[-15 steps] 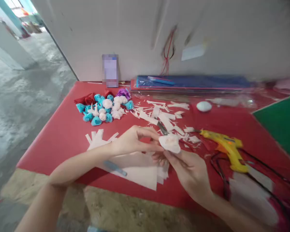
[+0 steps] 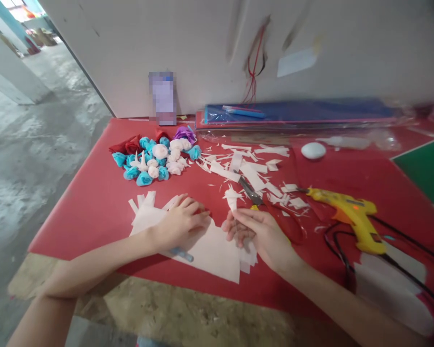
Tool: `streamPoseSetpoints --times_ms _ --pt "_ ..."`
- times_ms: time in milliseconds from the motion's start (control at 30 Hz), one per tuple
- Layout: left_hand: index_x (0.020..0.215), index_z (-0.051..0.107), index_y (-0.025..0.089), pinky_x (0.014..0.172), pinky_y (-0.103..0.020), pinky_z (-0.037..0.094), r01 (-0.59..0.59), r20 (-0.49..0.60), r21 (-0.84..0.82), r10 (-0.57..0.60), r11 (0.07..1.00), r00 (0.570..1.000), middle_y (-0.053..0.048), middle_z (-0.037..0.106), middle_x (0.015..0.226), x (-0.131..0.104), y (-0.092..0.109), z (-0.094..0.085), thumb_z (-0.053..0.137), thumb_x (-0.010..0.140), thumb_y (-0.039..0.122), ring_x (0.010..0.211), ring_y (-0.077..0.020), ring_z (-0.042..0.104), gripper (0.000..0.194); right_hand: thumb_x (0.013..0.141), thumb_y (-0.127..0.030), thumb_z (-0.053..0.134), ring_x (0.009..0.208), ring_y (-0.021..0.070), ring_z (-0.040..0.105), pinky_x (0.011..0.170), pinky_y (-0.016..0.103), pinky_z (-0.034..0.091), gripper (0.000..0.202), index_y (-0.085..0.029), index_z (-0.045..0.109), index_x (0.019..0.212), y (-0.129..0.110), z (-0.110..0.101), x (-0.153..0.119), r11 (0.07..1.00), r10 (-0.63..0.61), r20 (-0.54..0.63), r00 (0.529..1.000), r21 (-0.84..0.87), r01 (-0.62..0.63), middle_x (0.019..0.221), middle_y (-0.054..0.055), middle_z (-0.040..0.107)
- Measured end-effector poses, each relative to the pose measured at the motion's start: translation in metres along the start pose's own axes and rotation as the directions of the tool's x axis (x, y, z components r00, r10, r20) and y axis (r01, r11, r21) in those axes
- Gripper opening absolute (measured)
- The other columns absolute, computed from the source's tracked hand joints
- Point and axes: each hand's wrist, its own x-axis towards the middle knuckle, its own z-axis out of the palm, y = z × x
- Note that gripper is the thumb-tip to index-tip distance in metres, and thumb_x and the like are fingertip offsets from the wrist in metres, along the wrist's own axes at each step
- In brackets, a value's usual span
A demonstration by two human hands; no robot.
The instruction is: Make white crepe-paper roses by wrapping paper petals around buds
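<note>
While a pale wall (image 2: 188, 58) is standing behind it, a red table (image 2: 75, 207) is spreading across the view. Blue sheets in clear wrapping (image 2: 304, 114) are lying along its far edge, and a green board (image 2: 427, 180) is showing at the right. White sheets (image 2: 211, 250) are lying near the front edge, while blue, white, red and purple paper flowers (image 2: 144, 179) are clustering farther back on the left. A yellow glue gun (image 2: 359, 212) is lying on the right. The right hand (image 2: 262, 231) is pinching the narrow lower end of a small white paper flower (image 2: 232, 196) between thumb and forefinger, holding it upright, the other fingers loosely curling. The left hand (image 2: 183, 219) is curling partway over the white sheets; whether it is gripping anything is impossible to tell. Scissors (image 2: 252, 191) are lying among white paper scraps (image 2: 251, 176), beyond the right hand. A blue pen (image 2: 183, 254) is lying on the white sheets.
</note>
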Motion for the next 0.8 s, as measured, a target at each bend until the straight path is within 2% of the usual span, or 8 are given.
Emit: streamPoseSetpoints --times_ms 133,300,500,667,800 --pt "0.085 0.064 0.023 0.091 -0.038 0.035 0.007 -0.018 -0.014 -0.007 1.000 1.000 0.001 0.064 0.092 0.001 0.001 0.002 0.050 0.082 0.025 0.088 -0.0180 0.051 0.014 0.067 -0.038 0.065 0.042 0.0098 0.056 0.033 0.016 0.037 0.027 -0.012 0.062 0.060 0.011 0.001 0.003 0.998 0.061 0.005 0.998 -0.015 -0.060 0.056 0.006 0.065" --pt "0.098 0.061 0.019 0.095 -0.043 0.031 0.047 -0.046 0.005 -0.047 0.999 0.998 -0.003 0.063 0.101 0.000 0.000 0.005 0.051 0.081 0.023 0.093 -0.0201 0.051 0.020 0.068 -0.039 0.063 0.042 0.0102 0.057 0.031 0.016 0.036 0.028 -0.012 0.061 0.062 0.022 0.000 0.007 0.996 0.088 -0.004 0.996 -0.034 -0.088 0.056 0.006 0.064" --pt "0.082 0.064 0.022 0.096 -0.040 0.032 0.007 -0.081 -0.028 -0.009 1.000 0.997 0.001 0.066 0.094 -0.001 0.000 0.004 0.050 0.083 0.025 0.090 -0.0170 0.055 0.014 0.069 -0.040 0.062 0.044 0.0109 0.058 0.032 0.016 0.036 0.028 -0.013 0.062 0.063 0.028 -0.001 0.008 0.996 0.068 -0.003 0.998 -0.061 -0.068 0.060 0.007 0.066" --pt "0.090 0.060 0.020 0.099 -0.040 0.029 0.008 -0.112 -0.072 -0.016 0.997 0.994 0.000 0.067 0.096 -0.001 0.002 0.003 0.048 0.084 0.025 0.092 -0.0153 0.058 0.014 0.069 -0.041 0.061 0.044 0.0103 0.057 0.032 0.016 0.036 0.028 -0.013 0.061 0.063 0.030 -0.001 0.008 0.996 0.056 0.000 0.998 -0.069 -0.056 0.060 0.006 0.065" --pt "0.087 0.059 0.019 0.103 -0.043 0.024 -0.006 -0.157 -0.090 -0.009 0.996 0.988 0.000 0.069 0.091 -0.001 0.004 0.005 0.048 0.084 0.025 0.091 -0.0147 0.060 0.013 0.070 -0.042 0.060 0.043 0.0104 0.057 0.033 0.017 0.036 0.029 -0.013 0.061 0.064 0.031 -0.001 0.009 0.995 0.054 0.005 0.999 -0.081 -0.054 0.059 0.006 0.065"
